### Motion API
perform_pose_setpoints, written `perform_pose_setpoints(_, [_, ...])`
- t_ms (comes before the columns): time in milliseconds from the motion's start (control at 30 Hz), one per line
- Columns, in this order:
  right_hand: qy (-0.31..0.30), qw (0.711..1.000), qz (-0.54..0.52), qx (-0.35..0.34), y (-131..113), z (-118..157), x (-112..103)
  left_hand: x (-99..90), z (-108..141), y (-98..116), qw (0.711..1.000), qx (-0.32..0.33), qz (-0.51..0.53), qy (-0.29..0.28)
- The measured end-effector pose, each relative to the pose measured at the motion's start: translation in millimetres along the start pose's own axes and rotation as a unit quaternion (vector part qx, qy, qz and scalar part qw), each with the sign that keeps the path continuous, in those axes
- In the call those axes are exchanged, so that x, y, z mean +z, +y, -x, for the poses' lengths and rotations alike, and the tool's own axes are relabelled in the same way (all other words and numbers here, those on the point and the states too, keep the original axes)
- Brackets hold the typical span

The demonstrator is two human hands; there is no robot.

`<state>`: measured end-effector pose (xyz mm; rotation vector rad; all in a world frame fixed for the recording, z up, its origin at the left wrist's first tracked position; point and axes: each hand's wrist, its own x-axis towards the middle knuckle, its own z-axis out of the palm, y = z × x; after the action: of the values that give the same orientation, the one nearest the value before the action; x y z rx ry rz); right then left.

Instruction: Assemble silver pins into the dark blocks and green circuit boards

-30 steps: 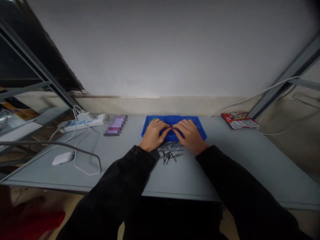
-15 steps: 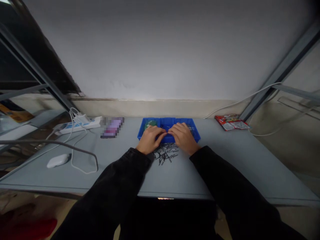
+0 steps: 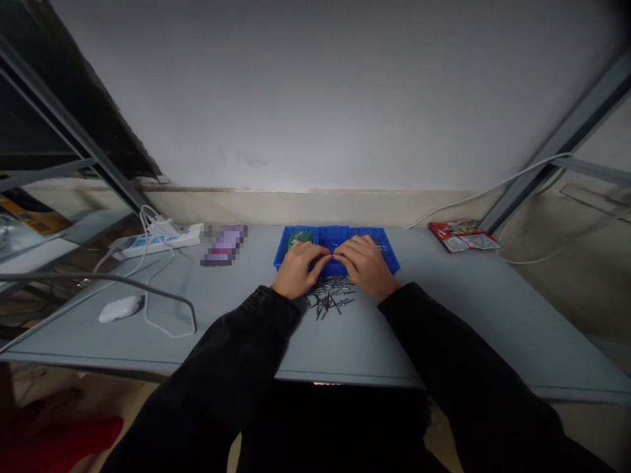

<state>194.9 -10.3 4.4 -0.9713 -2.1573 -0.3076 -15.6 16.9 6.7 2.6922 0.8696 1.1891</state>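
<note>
My left hand [image 3: 300, 268] and my right hand [image 3: 367, 266] meet above the front of a blue three-part tray [image 3: 336, 270]. Thumb and fingers are pinched together on both, the fingertips nearly touching. Whatever sits between them is too small to make out. Green material [image 3: 302, 235] lies in the tray's left compartment, partly behind my left hand. A few thin pieces show in the middle and right compartments. On the table just below my hands lies a loose pile of thin metal pins resembling blind rivets [image 3: 329, 301].
The grey table [image 3: 345, 355] runs up to a wall. To the left are a power strip [image 3: 162, 243] with white cables, a pixelated phone [image 3: 225, 246], a white earbud case [image 3: 121, 309] and a grey cable [image 3: 148, 287]. A red packet [image 3: 463, 236] lies at the back right.
The view has shifted a little, so the table things appear slightly higher and further right. Both hands stay pinched together over the tray, with only small finger movement.
</note>
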Motion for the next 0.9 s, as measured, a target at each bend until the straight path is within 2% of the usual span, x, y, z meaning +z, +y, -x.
perform_pose_setpoints(533, [-0.019,1.0,0.014,-0.002,1.8,-1.2,-2.4,0.6,0.3,1.1,1.0,-0.001,0.0,-0.001])
perform_pose_setpoints(900, [0.013,1.0,0.003,0.027,3.5,3.5,1.4,-0.4,-5.5,-0.4,1.0,0.014,-0.022,-0.006])
